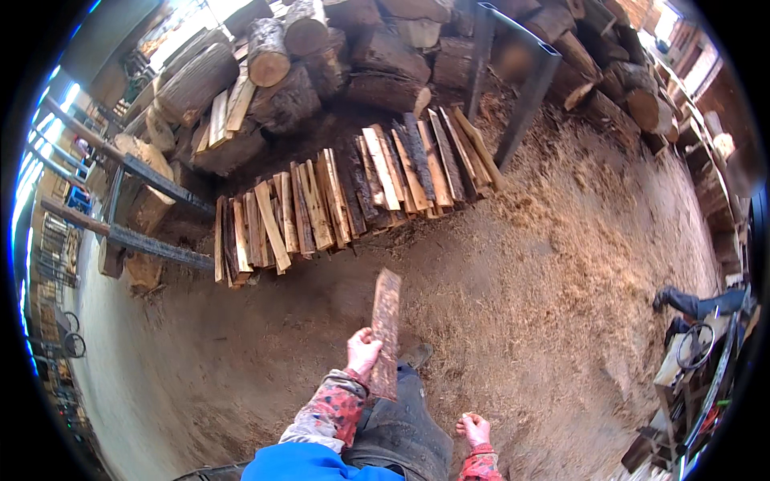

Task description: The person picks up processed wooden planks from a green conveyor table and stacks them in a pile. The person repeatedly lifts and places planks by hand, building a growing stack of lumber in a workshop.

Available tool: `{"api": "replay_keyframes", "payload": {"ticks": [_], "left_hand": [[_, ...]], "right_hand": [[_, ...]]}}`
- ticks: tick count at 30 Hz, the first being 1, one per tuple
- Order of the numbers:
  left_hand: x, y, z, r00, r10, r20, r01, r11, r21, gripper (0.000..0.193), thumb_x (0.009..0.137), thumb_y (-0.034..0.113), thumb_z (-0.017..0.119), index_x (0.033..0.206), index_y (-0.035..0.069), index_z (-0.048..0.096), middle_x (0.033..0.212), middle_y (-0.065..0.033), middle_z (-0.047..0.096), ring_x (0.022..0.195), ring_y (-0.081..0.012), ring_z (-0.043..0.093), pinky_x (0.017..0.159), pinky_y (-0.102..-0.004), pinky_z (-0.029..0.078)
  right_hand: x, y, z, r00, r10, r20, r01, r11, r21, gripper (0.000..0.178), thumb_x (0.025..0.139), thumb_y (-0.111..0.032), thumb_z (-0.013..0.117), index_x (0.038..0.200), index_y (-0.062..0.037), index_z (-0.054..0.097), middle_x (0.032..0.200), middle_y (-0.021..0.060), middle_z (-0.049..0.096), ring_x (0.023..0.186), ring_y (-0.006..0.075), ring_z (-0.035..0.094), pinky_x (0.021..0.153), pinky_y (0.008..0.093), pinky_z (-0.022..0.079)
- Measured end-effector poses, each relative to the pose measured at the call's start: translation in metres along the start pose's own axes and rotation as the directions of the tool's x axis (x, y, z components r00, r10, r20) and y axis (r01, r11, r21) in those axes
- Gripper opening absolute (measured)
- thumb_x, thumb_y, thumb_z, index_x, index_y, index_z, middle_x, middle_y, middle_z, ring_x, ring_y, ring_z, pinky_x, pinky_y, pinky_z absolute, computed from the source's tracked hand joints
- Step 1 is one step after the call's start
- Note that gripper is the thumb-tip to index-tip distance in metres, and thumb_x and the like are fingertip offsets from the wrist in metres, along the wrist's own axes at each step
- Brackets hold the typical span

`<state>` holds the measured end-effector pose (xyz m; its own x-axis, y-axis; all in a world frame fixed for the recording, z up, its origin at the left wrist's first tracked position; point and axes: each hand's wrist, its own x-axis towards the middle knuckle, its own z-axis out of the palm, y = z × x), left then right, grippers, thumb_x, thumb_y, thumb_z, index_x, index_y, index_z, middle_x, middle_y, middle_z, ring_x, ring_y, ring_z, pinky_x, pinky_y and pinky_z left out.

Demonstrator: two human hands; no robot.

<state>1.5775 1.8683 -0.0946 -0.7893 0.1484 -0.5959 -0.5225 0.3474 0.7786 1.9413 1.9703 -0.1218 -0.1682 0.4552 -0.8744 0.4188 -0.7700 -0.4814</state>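
Observation:
My left hand (pixel 363 353) is closed round the edge of a flat bark-covered wood slab (pixel 386 333), which it holds roughly upright in front of my legs. Lower and to the right, my right hand (pixel 474 429) hangs beside my leg with its fingers curled in; nothing shows in it. Ahead lies a long row of split wood slats (pixel 309 204), packed side by side between metal posts. Some slats have pale faces, others dark bark. The held slab is apart from that row.
Metal posts (pixel 525 108) rise at the row's right end, and metal bars (pixel 160 244) reach in at its left. Large logs (pixel 389 60) are piled behind. Sawdust covers the ground (pixel 553 305). At the far right stands a bench (pixel 682 361) with dark cloth and tools on it.

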Motion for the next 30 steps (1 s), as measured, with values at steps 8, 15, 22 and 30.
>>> {"api": "replay_keyframes", "payload": {"ticks": [8, 15, 22, 30], "left_hand": [[0.109, 0.127, -0.096, 0.809, 0.563, -0.168, -0.560, 0.825, 0.075, 0.040, 0.081, -0.002, 0.059, 0.120, -0.006, 0.055, 0.096, -0.0073, 0.067, 0.087, -0.0130, 0.063, 0.077, -0.0271, 0.051], [0.236, 0.176, -0.145, 0.812, 0.556, -0.176, -0.459, 0.796, 0.395, 0.060, 0.081, 0.006, 0.065, 0.137, 0.001, 0.045, 0.122, -0.0170, 0.062, 0.094, -0.0227, 0.062, 0.084, -0.0352, 0.051], [0.163, 0.031, -0.092, 0.923, 0.381, -0.054, -0.272, 0.745, 0.609, 0.034, 0.072, 0.008, 0.065, 0.105, 0.001, 0.059, 0.095, -0.0190, 0.068, 0.091, -0.0351, 0.066, 0.081, -0.0422, 0.052], [0.040, -0.095, -0.040, 0.979, -0.076, 0.189, -0.106, 0.602, 0.791, 0.049, 0.069, 0.019, 0.073, 0.113, 0.000, 0.062, 0.100, -0.0146, 0.071, 0.099, -0.0295, 0.066, 0.090, -0.0380, 0.052]], "right_hand": [[0.013, -0.047, 0.030, 0.998, -0.031, 0.054, 0.043, 0.969, -0.245, 0.029, 0.088, -0.014, 0.068, 0.109, 0.0042, 0.061, 0.084, 0.0079, 0.066, 0.065, 0.0136, 0.063, 0.056, 0.0254, 0.053], [0.008, -0.051, 0.034, 0.997, -0.003, 0.074, 0.032, 0.922, -0.385, 0.030, 0.089, -0.017, 0.066, 0.110, 0.0040, 0.061, 0.086, 0.0106, 0.068, 0.067, 0.0146, 0.065, 0.056, 0.0269, 0.054], [-0.002, -0.023, 0.024, 1.000, -0.018, 0.026, 0.025, 0.959, -0.283, 0.029, 0.088, -0.014, 0.067, 0.109, 0.0042, 0.062, 0.084, 0.0098, 0.067, 0.067, 0.0138, 0.066, 0.055, 0.0256, 0.053], [-0.027, 0.021, -0.007, 0.996, 0.000, -0.092, -0.005, 0.999, -0.052, 0.026, 0.088, -0.013, 0.068, 0.106, 0.0050, 0.063, 0.080, 0.0069, 0.065, 0.063, 0.0128, 0.063, 0.055, 0.0257, 0.053]]}}
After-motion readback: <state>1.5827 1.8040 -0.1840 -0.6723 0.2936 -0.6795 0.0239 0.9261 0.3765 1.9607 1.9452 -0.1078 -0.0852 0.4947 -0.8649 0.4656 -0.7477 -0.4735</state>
